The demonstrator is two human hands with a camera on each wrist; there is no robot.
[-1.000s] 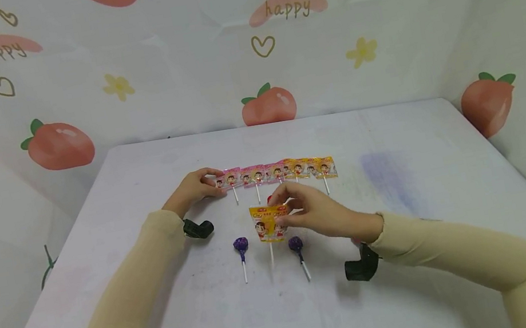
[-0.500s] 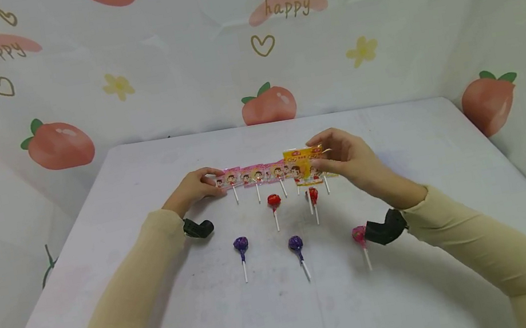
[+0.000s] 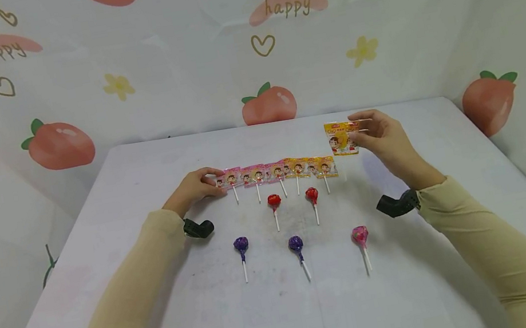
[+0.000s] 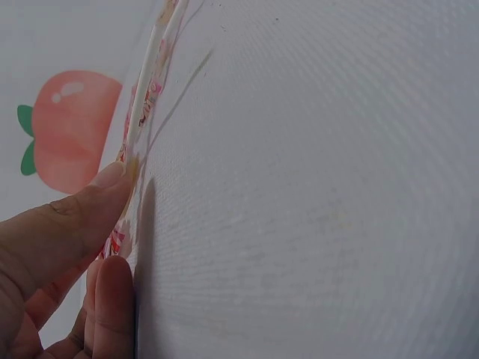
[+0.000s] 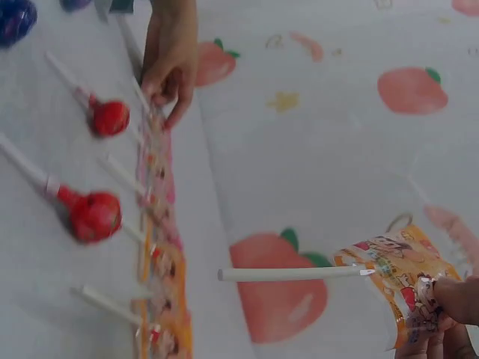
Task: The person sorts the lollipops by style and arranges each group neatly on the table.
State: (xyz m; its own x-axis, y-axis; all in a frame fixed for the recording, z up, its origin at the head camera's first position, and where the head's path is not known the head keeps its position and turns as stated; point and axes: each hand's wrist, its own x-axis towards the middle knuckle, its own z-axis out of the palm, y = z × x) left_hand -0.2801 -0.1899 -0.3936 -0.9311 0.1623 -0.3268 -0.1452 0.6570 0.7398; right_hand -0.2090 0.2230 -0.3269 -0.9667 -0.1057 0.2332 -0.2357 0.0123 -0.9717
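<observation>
In the head view my right hand pinches the right edge of a lollipop in a flat orange wrapper, raised at the right end of a row. Its white stick shows in the right wrist view. The row has three pink-wrapped lollipops at left and two orange-wrapped lollipops at right, sticks toward me. My left hand holds the outer edge of the leftmost pink-wrapped lollipop between thumb and fingers. In the left wrist view its thumb lies against the wrapper; part of the wrapper is hidden.
Two red ball lollipops lie in front of the row. Closer to me lie two purple ball lollipops and a pink one. All are on a white table backed by a peach-print cloth. Black camera mounts jut from both wrists.
My right hand has carried the orange-wrapped lollipop away from me and to the right, from above the purple lollipops to past the row's right end. My left hand has stayed in place.
</observation>
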